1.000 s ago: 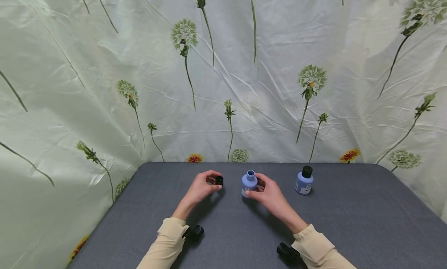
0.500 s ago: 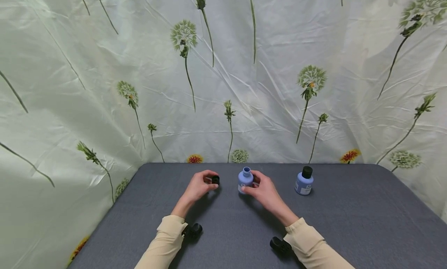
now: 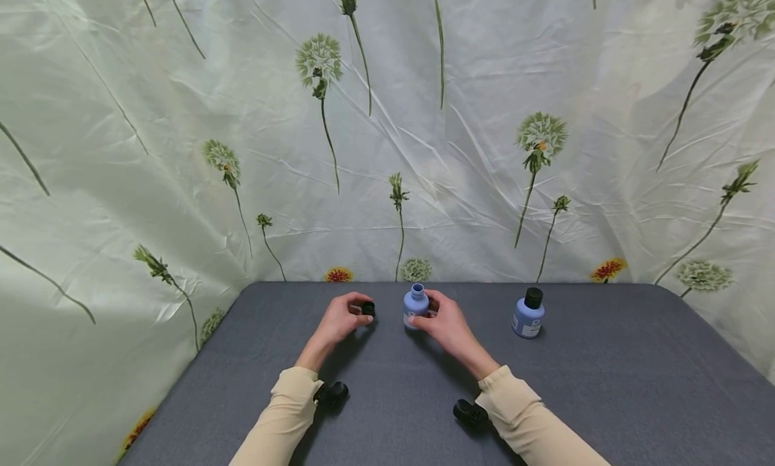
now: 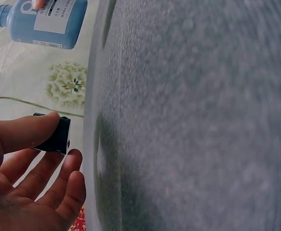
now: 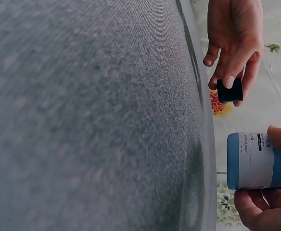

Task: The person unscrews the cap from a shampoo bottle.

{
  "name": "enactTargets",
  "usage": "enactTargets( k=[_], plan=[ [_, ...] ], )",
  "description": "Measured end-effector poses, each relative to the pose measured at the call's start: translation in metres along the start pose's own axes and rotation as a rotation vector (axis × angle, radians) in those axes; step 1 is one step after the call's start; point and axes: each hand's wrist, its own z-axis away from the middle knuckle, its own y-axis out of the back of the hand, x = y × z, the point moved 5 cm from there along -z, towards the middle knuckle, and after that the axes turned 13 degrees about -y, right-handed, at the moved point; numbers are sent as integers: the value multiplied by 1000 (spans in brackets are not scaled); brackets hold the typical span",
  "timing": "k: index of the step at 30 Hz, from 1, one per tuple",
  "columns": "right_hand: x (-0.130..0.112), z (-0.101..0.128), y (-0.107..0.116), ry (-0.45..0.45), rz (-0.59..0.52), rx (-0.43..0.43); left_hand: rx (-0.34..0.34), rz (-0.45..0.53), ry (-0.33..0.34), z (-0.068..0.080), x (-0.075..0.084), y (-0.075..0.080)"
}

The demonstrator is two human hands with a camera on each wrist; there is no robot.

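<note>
The left hand (image 3: 336, 319) pinches a small black cylindrical cap (image 3: 368, 309) between thumb and fingers; to its right, the right hand (image 3: 449, 326) grips a blue, round-shouldered, white-labelled bottle (image 3: 415, 306), uncapped and upright, raised above the far middle of the grey fabric-topped table (image 3: 636, 385). Handling it well probably means light, even finger pressure, no tilting, and staying clear of the black-capped blue bottle (image 3: 528, 319) farther right.

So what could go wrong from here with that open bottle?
The blue bottle in the right hand is uncapped, so anything inside might spill if it tips. The left hand only pinches the small black cap, which could slip away. The capped bottle looks similar, so the two might get mixed up.
</note>
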Motion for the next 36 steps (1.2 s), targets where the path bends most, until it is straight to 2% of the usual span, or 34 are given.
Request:
enactTargets(
  k=[11, 17, 21, 28, 36],
  plan=[
    [0, -11, -11, -22, 42, -3, 23, -6, 19, -1, -7, 8],
    [0, -15, -18, -36, 65, -7, -5, -38, 22, 0, -12, 11],
    [0, -17, -22, -31, 71, -20, -24, -60, 55, 1, -16, 14],
    [0, -18, -27, -7, 82, -46, -16, -98, 109, 1, -21, 18],
    [-1, -21, -29, -2, 103, -56, -36, -85, 88, 0, -24, 20]
  ],
)
